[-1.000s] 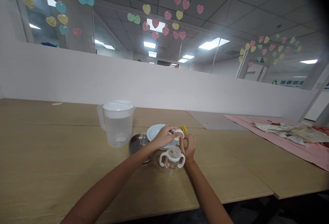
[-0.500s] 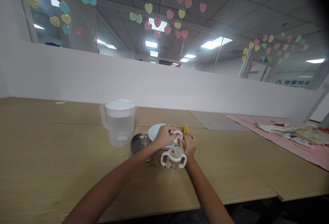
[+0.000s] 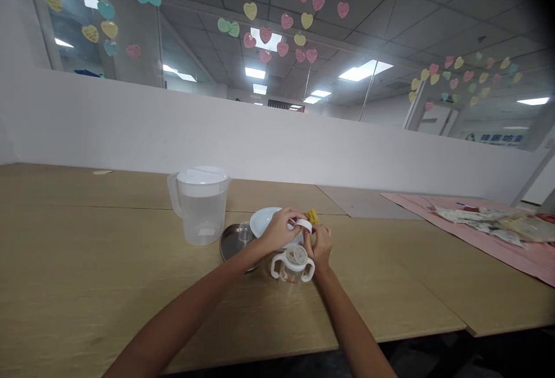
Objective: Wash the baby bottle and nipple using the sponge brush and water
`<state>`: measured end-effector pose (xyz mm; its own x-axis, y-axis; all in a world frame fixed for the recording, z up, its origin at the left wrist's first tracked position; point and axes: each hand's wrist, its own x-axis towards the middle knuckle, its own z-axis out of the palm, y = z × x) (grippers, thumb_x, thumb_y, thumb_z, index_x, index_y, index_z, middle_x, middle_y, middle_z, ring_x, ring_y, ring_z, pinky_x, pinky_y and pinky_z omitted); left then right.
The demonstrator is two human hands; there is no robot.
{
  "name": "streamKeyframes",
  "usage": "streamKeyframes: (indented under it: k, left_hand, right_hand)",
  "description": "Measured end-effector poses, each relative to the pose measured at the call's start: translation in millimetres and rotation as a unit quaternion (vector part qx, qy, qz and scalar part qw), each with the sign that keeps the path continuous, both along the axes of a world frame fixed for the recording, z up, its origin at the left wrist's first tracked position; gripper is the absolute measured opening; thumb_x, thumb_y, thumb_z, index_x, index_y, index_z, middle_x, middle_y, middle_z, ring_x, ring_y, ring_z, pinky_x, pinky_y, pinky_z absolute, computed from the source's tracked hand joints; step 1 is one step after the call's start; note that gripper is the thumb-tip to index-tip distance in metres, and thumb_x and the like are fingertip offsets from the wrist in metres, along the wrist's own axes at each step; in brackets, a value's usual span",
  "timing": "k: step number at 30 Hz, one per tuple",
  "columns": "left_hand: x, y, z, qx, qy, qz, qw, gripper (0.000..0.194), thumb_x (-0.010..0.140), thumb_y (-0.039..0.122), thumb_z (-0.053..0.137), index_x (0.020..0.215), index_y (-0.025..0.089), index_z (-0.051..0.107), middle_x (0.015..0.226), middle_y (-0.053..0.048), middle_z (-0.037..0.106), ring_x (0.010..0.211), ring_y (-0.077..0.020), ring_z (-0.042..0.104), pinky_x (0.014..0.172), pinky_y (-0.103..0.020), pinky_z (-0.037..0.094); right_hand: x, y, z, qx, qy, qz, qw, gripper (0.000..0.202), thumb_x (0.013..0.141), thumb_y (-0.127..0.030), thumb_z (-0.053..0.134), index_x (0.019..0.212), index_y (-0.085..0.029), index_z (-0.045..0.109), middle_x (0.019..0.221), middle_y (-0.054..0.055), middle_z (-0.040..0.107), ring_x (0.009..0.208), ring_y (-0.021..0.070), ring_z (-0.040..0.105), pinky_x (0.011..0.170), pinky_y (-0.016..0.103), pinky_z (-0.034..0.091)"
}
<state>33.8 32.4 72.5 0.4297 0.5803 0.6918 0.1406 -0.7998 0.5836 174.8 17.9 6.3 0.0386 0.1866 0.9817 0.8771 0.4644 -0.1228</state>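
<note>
Above the white bowl [image 3: 262, 219], my left hand [image 3: 280, 230] pinches a small white ring-shaped cap [image 3: 304, 225] from the left. My right hand [image 3: 321, 244] has its fingers closed at the cap's right and lower side. The cap is tilted, and its inside is mostly hidden. Nearer to me a clear baby bottle [image 3: 290, 275] with two white handles and red lettering stands upright on the table, close to my right wrist. A round metal tray [image 3: 229, 244] lies left of the bowl, partly behind my left forearm, with a small clear cup [image 3: 244, 232] on it.
A lidded clear pitcher [image 3: 203, 216] of liquid stands at the left. Behind my right hand is a yellow object [image 3: 312, 215]. A pink cloth [image 3: 427, 209] with papers and packets covers the table's right end. A white wall [image 3: 277, 147] rises behind.
The white cap has turned between my fingers: its opening faced me before, and now its outer side shows more. Both hands shifted slightly; the bottle, tray and pitcher stay put.
</note>
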Motion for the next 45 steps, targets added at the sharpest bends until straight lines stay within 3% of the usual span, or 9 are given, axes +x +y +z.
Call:
streamKeyframes:
  k: [4,7,14,18,25,29,34,38,45]
  left_hand:
    - [0,-1,0.9,0.020,0.029,0.021,0.999,0.023,0.071,0.011,0.054,0.089,0.019,0.066,0.083,-0.002,0.063,0.070,-0.0118,0.054,0.065,-0.023,0.045]
    - [0,-3,2.7,0.008,0.033,0.038,0.999,0.024,0.072,0.013,0.053,0.092,0.018,0.065,0.085,-0.003,0.063,0.067,-0.0113,0.053,0.064,-0.024,0.045]
    - [-2,-6,14.4,-0.222,-0.034,-0.003,0.975,0.033,0.071,0.016,0.057,0.104,0.015,0.061,0.091,-0.005,0.065,0.061,-0.0091,0.055,0.058,-0.021,0.045]
    - [-3,-8,14.5,-0.260,-0.039,-0.044,0.964,0.037,0.073,0.019,0.057,0.110,0.015,0.058,0.090,-0.004,0.065,0.054,-0.0066,0.052,0.055,-0.019,0.043]
    - [2,-1,4.3,-0.207,-0.008,-0.041,0.977,0.036,0.076,0.024,0.055,0.110,0.012,0.058,0.079,-0.005,0.065,0.054,-0.0090,0.055,0.053,-0.020,0.043]
    - [-1,-7,8.6,-0.133,0.023,0.002,0.991,0.040,0.075,0.028,0.057,0.113,0.015,0.055,0.093,-0.008,0.063,0.075,-0.0142,0.058,0.064,-0.024,0.046]
    - [-3,-18,12.3,-0.002,0.080,-0.042,0.996,0.062,0.066,0.029,0.067,0.124,0.022,0.044,0.118,-0.008,0.052,0.100,-0.0201,0.051,0.079,-0.029,0.045]
    - [-3,-17,17.5,0.038,0.095,-0.032,0.994,0.053,0.066,0.019,0.065,0.117,0.024,0.050,0.108,-0.006,0.054,0.095,-0.0195,0.051,0.083,-0.032,0.043]
    - [-4,-21,23.4,0.066,0.105,0.022,0.992,0.039,0.065,0.019,0.064,0.104,0.020,0.060,0.082,-0.003,0.054,0.076,-0.0162,0.052,0.072,-0.026,0.042]
  right_hand:
    - [-1,-1,1.4,0.009,-0.005,-0.001,1.000,0.013,0.082,-0.024,0.044,0.074,-0.016,0.051,0.062,0.002,0.051,0.060,0.0141,0.045,0.063,0.030,0.035]
    - [1,-2,0.9,0.001,-0.005,0.017,1.000,0.015,0.083,-0.024,0.041,0.084,-0.015,0.052,0.069,0.004,0.055,0.064,0.0154,0.048,0.066,0.032,0.036]
    - [7,-3,-1.4,-0.008,0.005,0.055,0.998,0.030,0.083,-0.025,0.036,0.108,-0.016,0.050,0.090,0.009,0.060,0.077,0.0196,0.054,0.073,0.037,0.039]
    - [7,-3,1.7,0.007,-0.025,0.022,0.999,0.027,0.080,-0.021,0.040,0.104,-0.016,0.051,0.086,0.008,0.060,0.078,0.0198,0.054,0.071,0.035,0.037]
    - [7,-2,3.6,0.010,-0.059,-0.013,0.998,0.019,0.079,-0.025,0.047,0.093,-0.015,0.053,0.077,0.007,0.058,0.072,0.0188,0.052,0.066,0.033,0.035]
    - [8,2,-0.2,0.016,-0.062,-0.035,0.997,0.014,0.082,-0.022,0.042,0.086,-0.015,0.054,0.067,0.004,0.054,0.065,0.0165,0.048,0.063,0.030,0.033]
    - [12,6,-4.7,0.021,-0.049,-0.036,0.998,0.021,0.085,-0.027,0.034,0.085,-0.016,0.052,0.068,0.005,0.051,0.066,0.0175,0.046,0.063,0.031,0.033]
    - [10,6,-3.6,0.032,-0.065,-0.057,0.996,0.020,0.084,-0.027,0.034,0.084,-0.016,0.051,0.066,0.005,0.050,0.064,0.0175,0.044,0.062,0.031,0.033]
    - [10,8,-2.2,0.065,-0.087,-0.074,0.991,0.020,0.086,-0.024,0.032,0.077,-0.017,0.048,0.061,0.002,0.044,0.059,0.0157,0.040,0.060,0.030,0.031]
